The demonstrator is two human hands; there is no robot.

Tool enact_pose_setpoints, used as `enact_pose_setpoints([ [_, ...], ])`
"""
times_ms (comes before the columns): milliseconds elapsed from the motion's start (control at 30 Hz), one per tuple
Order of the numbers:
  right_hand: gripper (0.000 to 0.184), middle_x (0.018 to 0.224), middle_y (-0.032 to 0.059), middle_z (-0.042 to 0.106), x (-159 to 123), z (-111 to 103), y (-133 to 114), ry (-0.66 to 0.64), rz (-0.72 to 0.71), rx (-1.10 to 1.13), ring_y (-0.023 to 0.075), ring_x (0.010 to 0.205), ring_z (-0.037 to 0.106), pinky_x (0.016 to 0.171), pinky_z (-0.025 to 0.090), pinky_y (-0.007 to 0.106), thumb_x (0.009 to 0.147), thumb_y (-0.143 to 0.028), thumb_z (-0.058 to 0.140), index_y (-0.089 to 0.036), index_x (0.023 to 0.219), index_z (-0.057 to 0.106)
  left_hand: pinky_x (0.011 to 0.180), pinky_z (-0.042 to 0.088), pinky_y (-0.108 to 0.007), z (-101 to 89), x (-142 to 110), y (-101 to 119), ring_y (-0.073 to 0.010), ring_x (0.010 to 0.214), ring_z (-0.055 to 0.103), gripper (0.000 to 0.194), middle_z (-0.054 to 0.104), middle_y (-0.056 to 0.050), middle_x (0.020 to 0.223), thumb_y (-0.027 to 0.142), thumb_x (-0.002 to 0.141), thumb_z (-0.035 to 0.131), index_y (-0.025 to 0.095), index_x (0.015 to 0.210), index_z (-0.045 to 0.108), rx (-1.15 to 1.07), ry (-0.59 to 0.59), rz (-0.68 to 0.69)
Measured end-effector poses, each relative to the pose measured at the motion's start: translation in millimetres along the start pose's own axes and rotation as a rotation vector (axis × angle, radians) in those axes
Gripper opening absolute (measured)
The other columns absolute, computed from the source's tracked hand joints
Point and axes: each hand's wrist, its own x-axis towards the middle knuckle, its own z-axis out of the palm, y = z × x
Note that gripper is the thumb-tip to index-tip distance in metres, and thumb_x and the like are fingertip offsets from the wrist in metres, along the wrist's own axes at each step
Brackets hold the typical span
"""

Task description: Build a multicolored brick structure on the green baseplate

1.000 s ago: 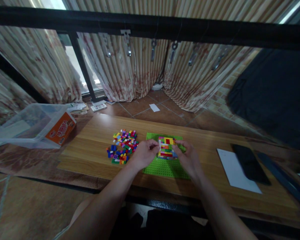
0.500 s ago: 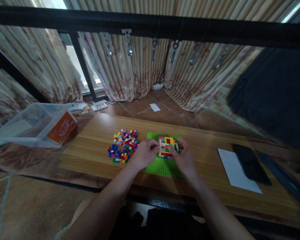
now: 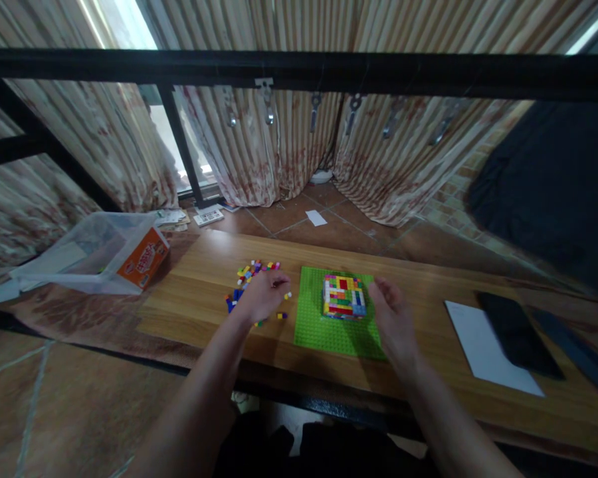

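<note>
On the green baseplate (image 3: pixel 311 325) stands a block built of toy bricks (image 3: pixel 343 297), its top a patchwork of red, yellow, white, green and blue. My left hand (image 3: pixel 263 295) is over the pile of loose bricks (image 3: pixel 235 299) left of the baseplate, hiding much of it. Its fingers are loosely bent and a little apart, with no brick visible in them. Beside the right edge of the baseplate hovers my right hand (image 3: pixel 393 309), apart from the built block. Its fingers are half curled and appear to hold nothing.
The wooden table (image 3: pixel 189 292) carries a white sheet (image 3: pixel 483 352) and a black phone-like slab (image 3: pixel 521 335) at the right. A clear plastic bin (image 3: pixel 99 245) with an orange label stands at the left. A dark metal bar (image 3: pixel 299 70) crosses beyond the table.
Both hands have come off the built block. My left hand has moved left over the loose bricks, and my right hand has drawn off to the right. The view has shifted slightly.
</note>
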Motion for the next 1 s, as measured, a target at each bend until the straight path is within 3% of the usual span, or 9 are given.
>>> enact_pose_setpoints([
  [167,0.041,0.099,0.0093,0.072,0,-6,-13,0.039,0.020,-0.055,0.0250,0.090,0.066,0.082,0.052,0.042,0.082,-0.053,0.063,-0.019,0.104,0.068,0.066,0.047,-0.022,-18.2,-10,-19,-0.0137,0.069,0.063,0.011,0.071,-0.002,0.073,0.010,0.075,0.059,0.013,0.072,0.069,0.051,-0.164,-0.005],
  [300,0.038,0.095,0.0098,0.073,-3,-2,-17,0.039,-0.008,-0.086,0.0254,0.086,0.067,0.076,0.053,0.040,0.080,-0.051,0.065,-0.018,0.098,0.071,0.065,0.046,-0.022,-20.8,-19,-11,-0.0141,0.068,0.063,0.016,0.072,-0.002,0.073,0.006,0.071,0.059,0.014,0.078,0.072,0.227,-0.260,-0.014],
  [467,0.034,0.087,0.0092,0.075,-3,0,-19,0.029,0.031,-0.097,0.0248,0.078,0.068,0.071,0.054,0.039,0.078,-0.047,0.066,-0.018,0.094,0.072,0.065,0.046,-0.026,-10.1,-26,5,-0.0178,0.069,0.064,0.015,0.072,-0.002,0.073,0.010,0.070,0.061,0.017,0.075,0.074,0.468,-0.291,-0.010],
  [633,0.034,0.086,0.0098,0.074,-5,0,-20,0.022,-0.007,-0.119,0.0242,0.074,0.067,0.069,0.053,0.039,0.079,-0.045,0.065,-0.016,0.095,0.073,0.074,0.049,-0.031,0.9,-27,7,-0.0229,0.083,0.067,0.023,0.073,-0.009,0.086,0.008,0.074,0.054,0.018,0.081,0.074,0.665,-0.265,-0.005],
  [800,0.027,0.098,0.0080,0.074,-18,4,-34,-0.076,-0.189,-0.194,0.0236,0.088,0.067,0.082,0.052,0.041,0.085,-0.043,0.063,-0.021,0.093,0.074,0.072,0.047,-0.029,4.2,-25,20,-0.0204,0.080,0.065,0.017,0.071,-0.007,0.085,0.012,0.083,0.052,0.016,0.087,0.069,0.472,-0.223,0.087],
  [1000,0.017,0.096,0.0026,0.077,-37,9,-48,-0.357,-0.158,-0.087,0.0218,0.090,0.069,0.085,0.052,0.038,0.083,-0.039,0.069,-0.026,0.091,0.076,0.069,0.046,-0.024,30.2,-25,41,-0.0137,0.075,0.060,0.008,0.066,0.000,0.079,0.020,0.088,0.057,0.017,0.086,0.063,-0.115,-0.197,0.182],
])
